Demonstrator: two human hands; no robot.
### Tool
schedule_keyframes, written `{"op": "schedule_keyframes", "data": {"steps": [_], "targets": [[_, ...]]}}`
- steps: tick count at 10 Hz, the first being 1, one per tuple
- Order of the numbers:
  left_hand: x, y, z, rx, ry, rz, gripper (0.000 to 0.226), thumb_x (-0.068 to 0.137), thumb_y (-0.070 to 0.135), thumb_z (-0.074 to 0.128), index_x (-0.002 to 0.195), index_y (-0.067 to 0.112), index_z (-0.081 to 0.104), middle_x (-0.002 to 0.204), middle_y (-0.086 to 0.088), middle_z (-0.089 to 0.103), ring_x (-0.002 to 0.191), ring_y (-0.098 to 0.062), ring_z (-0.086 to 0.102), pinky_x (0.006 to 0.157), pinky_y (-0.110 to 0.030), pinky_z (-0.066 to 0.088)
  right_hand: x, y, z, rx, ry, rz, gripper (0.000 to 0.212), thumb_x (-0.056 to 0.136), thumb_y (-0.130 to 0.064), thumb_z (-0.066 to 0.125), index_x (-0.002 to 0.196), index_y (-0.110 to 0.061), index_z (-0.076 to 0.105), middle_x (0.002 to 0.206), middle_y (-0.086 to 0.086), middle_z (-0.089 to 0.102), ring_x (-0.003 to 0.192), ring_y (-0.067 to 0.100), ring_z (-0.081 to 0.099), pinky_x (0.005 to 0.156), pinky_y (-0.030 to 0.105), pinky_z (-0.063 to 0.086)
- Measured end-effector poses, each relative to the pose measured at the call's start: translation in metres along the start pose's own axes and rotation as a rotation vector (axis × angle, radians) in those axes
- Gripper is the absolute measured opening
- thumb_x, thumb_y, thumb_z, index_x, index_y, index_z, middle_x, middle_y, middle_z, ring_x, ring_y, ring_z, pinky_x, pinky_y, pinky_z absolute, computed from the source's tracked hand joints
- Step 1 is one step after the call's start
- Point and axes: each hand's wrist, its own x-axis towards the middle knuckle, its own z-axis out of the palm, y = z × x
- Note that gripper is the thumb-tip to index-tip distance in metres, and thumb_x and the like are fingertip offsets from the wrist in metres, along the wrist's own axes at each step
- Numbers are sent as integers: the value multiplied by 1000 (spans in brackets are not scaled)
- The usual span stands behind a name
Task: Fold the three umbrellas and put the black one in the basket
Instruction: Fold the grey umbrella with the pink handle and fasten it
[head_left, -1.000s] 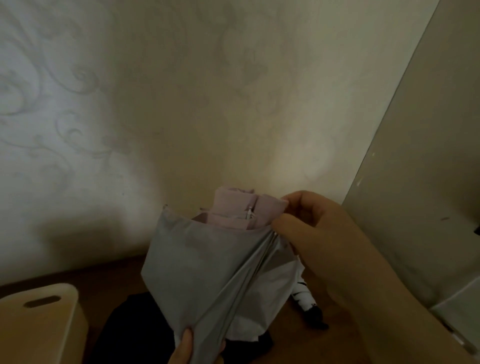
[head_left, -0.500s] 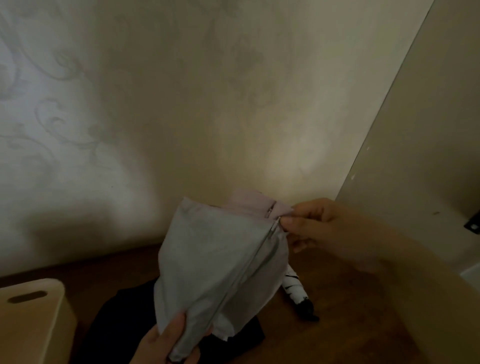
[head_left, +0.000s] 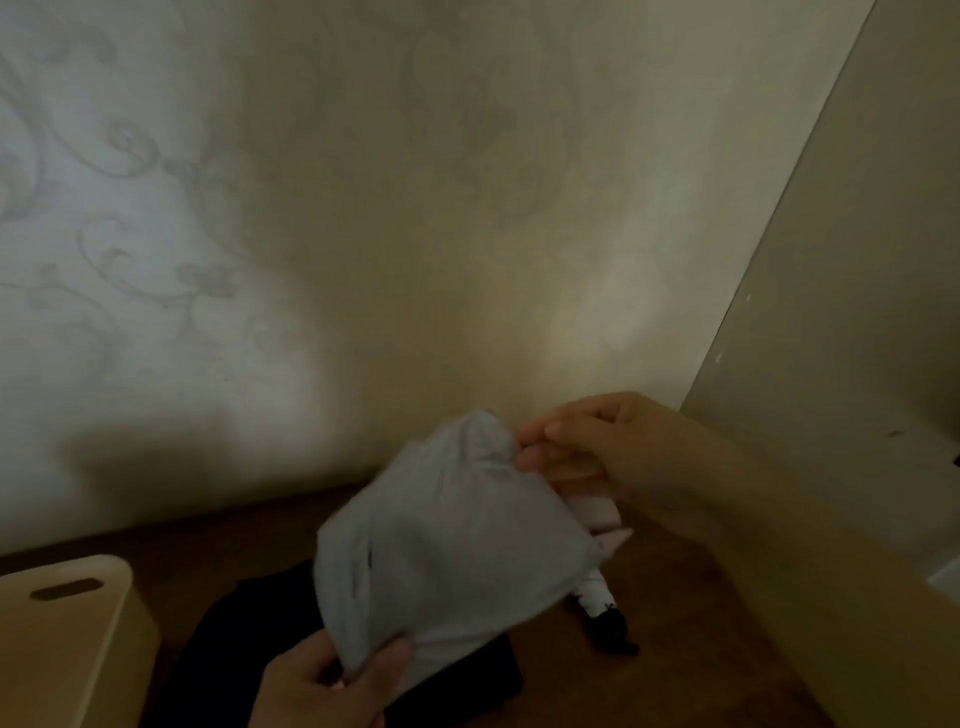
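I hold a grey umbrella with a pink lining (head_left: 447, 540) in front of me, its loose canopy bunched around the shaft. My left hand (head_left: 332, 686) grips its lower end at the bottom of the view. My right hand (head_left: 597, 452) pinches the upper edge of the fabric. Under it on the brown floor lies the black umbrella (head_left: 249, 644), mostly hidden. A folded white umbrella with black marks and a black handle (head_left: 602, 608) lies to the right of it. The beige basket (head_left: 67, 634) with a slot handle stands at the lower left.
A patterned wallpapered wall (head_left: 363, 234) rises close behind the floor. A beige door or cabinet panel (head_left: 857, 312) stands at the right. Brown wooden floor (head_left: 701, 597) shows between the umbrellas and the panel.
The grey canopy has been gathered and wrapped tighter, hiding the pink lining at the top. My right hand moved right and down along the fabric edge; my left hand came further into view.
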Motion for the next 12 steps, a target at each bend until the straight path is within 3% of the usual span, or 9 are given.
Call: {"op": "schedule_keyframes", "data": {"steps": [1, 2, 3, 4, 5, 6, 9, 11, 12], "targets": [[4, 3, 18, -101, -3, -211, 18, 107, 22, 54, 96, 36, 52, 50, 35, 63, 69, 18, 66, 85, -3, 49, 2, 14, -6, 1, 227, -154, 23, 93, -13, 51, 87, -22, 71, 89, -7, 73, 91, 10, 67, 83, 26, 53], [15, -16, 10, -126, -74, -73, 18, 106, 19, 57, 90, 27, 61, 58, 21, 73, 78, 0, 70, 95, -15, 50, -6, 29, -31, 17, 498, -365, 24, 91, -11, 55, 83, -30, 67, 85, -11, 70, 83, 2, 65, 72, 17, 52], [18, -21, 18, -157, -35, -62, 24, 95, -1, 64, 72, 2, 67, 53, -20, 70, 42, -28, 64, 52, -19, 54, -16, 50, -55, -384, 388, -444, 31, 87, -8, 61, 87, -39, 66, 90, -13, 66, 85, -5, 60, 72, 10, 47], [18, -15, 24, -308, -36, -99, 21, 98, 2, 60, 78, -5, 65, 39, -20, 58, 23, -20, 51, 28, -16, 42, -17, 64, -67, -661, 71, -391, 32, 86, -16, 63, 96, -46, 64, 106, -22, 60, 102, -5, 54, 88, 12, 45], [23, -7, 30, -379, 16, -78, 22, 101, -4, 52, 83, -5, 64, 35, -16, 55, 21, -16, 49, 27, -14, 40, -14, 65, -65, -638, 71, -380, 27, 86, -24, 62, 99, -47, 56, 108, -22, 57, 99, -8, 53, 89, 16, 46], [17, 1, 35, -395, -30, -68, 3, 80, -12, 76, 78, -10, 74, 35, -13, 57, 22, -16, 51, 27, -15, 40, -6, 57, -58, -574, 123, -397, 18, 86, -29, 61, 94, -44, 54, 96, -12, 56, 83, -3, 52, 73, 8, 44], [17, -3, 33, -373, -30, -107, 24, 62, -2, 84, 70, -13, 64, 44, -21, 58, 26, -21, 53, 31, -20, 46, 14, 50, -54, -778, -21, -446, 9, 85, -31, 62, 80, -36, 57, 99, -21, 40, 99, 1, 38, 84, 17, 36], [21, -4, 22, -71, -65, 4, 24, 92, 1, 68, 72, -11, 65, 40, -19, 52, 24, -18, 46, 28, -17, 35, 29, 45, -39, -650, 176, -290, 10, 93, -27, 54, 83, -25, 57, 89, -10, 57, 84, 7, 53, 63, 13, 37], [18, 0, 17, -30, -70, 11, 36, 93, 5, 69, 59, -8, 65, 41, -20, 53, 24, -19, 47, 30, -17, 37, 40, 49, -27, -870, 202, -165, 12, 94, -31, 52, 94, -22, 61, 93, -1, 60, 88, 16, 56, 75, 23, 43]]}}
